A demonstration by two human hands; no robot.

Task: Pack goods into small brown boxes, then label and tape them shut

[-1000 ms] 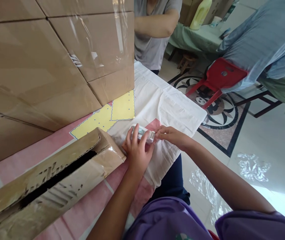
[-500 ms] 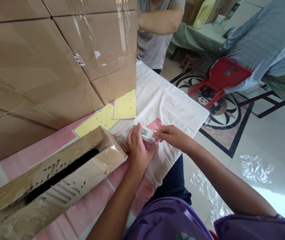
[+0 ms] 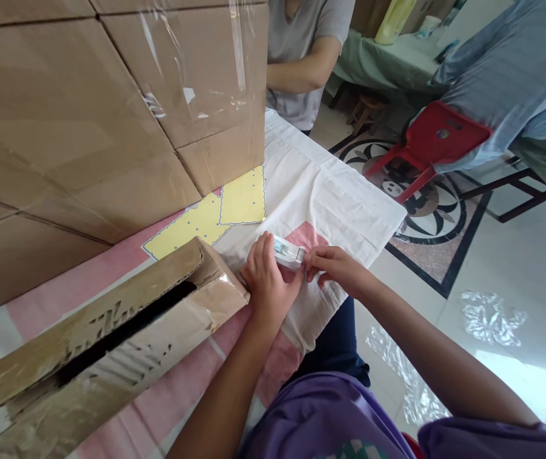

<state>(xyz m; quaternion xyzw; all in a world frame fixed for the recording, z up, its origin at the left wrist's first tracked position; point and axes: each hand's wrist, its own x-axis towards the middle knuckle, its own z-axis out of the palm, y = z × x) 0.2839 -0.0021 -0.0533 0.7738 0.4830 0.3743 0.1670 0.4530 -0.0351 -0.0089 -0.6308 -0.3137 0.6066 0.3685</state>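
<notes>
My left hand (image 3: 273, 280) is wrapped round a small white plastic case (image 3: 288, 252) with a greyish, shiny window on its top and a metallic-looking part at its right end. Its exact kind does not show. Close against that right end is my right hand (image 3: 335, 266), thumb and forefinger pinched together; whatever lies between them is too small to make out. Both hands are over the white and pink tablecloth (image 3: 335, 197), just right of a long open cardboard box (image 3: 158, 344) with a dark slot along its top.
Taped cardboard boxes (image 3: 110, 127) are stacked at the left, with yellow dotted cards (image 3: 243, 196) by their base. Across the table a person in a grey shirt (image 3: 302, 70) faces this way. A red chair (image 3: 445, 137) and crumpled clear plastic (image 3: 493, 317) are on the right.
The white case has turned slightly, and its window now looks shinier. My right-hand fingers have shifted a little at its end. The view has moved slightly.
</notes>
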